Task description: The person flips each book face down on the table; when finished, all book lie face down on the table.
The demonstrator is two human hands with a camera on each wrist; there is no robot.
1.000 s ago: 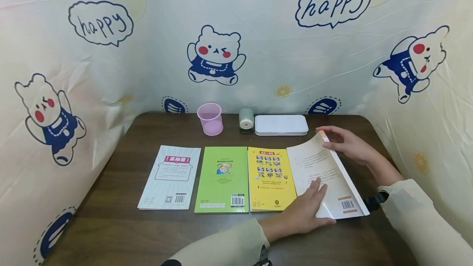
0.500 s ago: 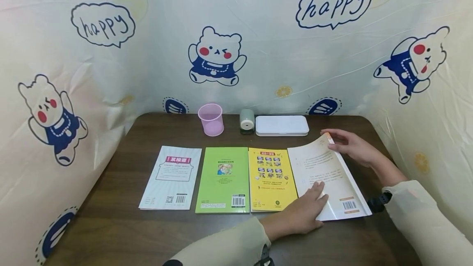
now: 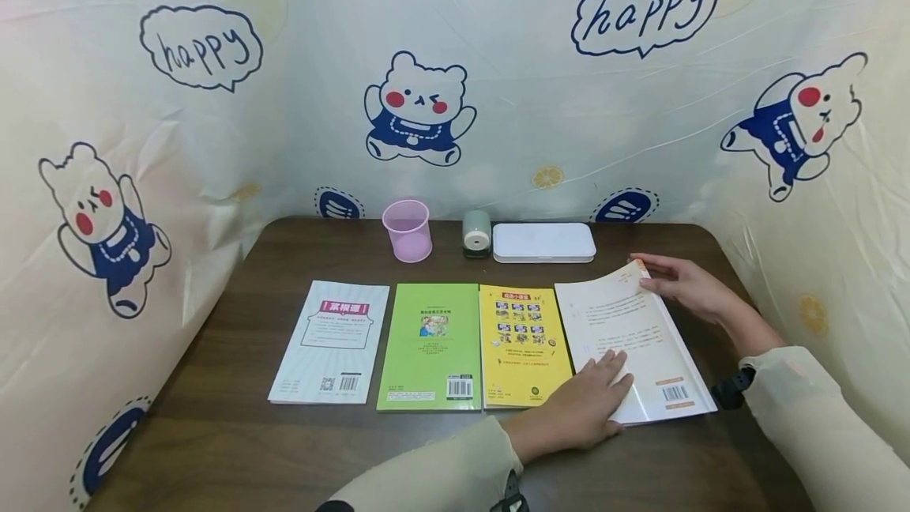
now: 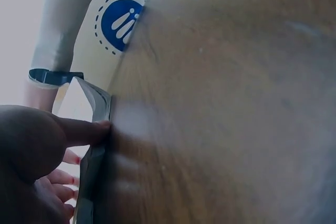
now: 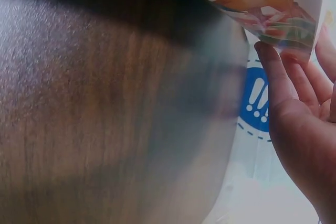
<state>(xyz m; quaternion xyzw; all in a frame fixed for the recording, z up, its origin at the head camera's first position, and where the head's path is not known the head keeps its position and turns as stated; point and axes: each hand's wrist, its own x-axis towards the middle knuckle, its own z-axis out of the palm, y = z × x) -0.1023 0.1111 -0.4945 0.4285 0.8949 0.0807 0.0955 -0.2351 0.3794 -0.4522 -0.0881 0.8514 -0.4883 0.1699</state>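
Note:
In the head view, a white book (image 3: 606,313) with a barcode on its back cover lies at the right end of a row, its right side raised off the table. My right hand (image 3: 686,285) pinches its upper right corner, thumb on the cover and fingers beneath. In the right wrist view, the colourful underside of the white book (image 5: 273,11) shows above my right hand (image 5: 302,111). My left hand (image 3: 577,409) rests its straight fingers on the cover's lower left. The thumb of my left hand (image 4: 39,150) touches the lower edge. A yellow book (image 3: 524,346) lies directly left of the white one.
A green book (image 3: 430,342) and a pale blue book (image 3: 330,350) lie further left on the brown table (image 3: 213,441). Along the back stand a pink cup (image 3: 408,235), a green pencil sharpener (image 3: 476,234) and a flat white case (image 3: 543,242). A printed curtain (image 3: 298,117) surrounds the table.
The right side of the white book has moved right and lower with my right hand, and its cover lies flatter. My left hand stays on it, its thumb drawn in.

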